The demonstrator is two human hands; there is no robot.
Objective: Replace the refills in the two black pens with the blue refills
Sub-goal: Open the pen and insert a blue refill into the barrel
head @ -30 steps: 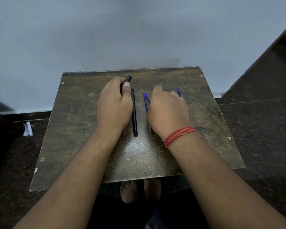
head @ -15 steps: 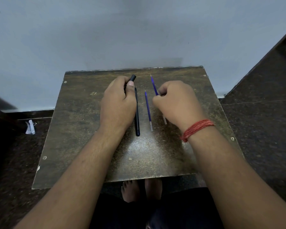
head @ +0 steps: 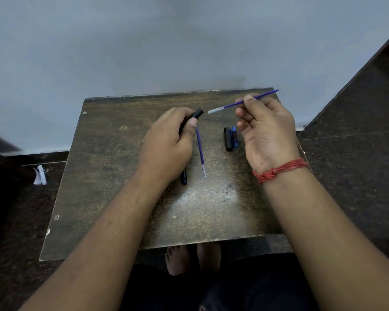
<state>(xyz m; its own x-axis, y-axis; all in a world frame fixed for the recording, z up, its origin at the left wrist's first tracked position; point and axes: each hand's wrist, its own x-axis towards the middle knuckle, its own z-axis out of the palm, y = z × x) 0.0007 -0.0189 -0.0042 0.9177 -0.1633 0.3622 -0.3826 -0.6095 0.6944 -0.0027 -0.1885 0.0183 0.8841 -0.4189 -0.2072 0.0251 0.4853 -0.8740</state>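
My left hand [head: 166, 142] is closed around a black pen barrel [head: 198, 113], whose open end sticks out past my thumb. A second black pen [head: 184, 178] lies on the table, mostly hidden under that hand. My right hand [head: 265, 129] pinches a blue refill [head: 245, 102] above the table. The refill's clear end points at the barrel's open end, a short gap away. Another blue refill [head: 200, 151] lies flat between my hands.
A black cap [head: 228, 139] and a blue cap [head: 234, 136] lie side by side by my right palm. The worn brown table [head: 112, 187] stands against a pale wall. A white paper scrap [head: 39, 175] lies on the dark floor at left, and bare feet [head: 193, 259] show under the near edge.
My right hand has lifted one blue refill off the table and swung it toward the barrel. My left hand has raised its black pen slightly. The two caps are now uncovered.
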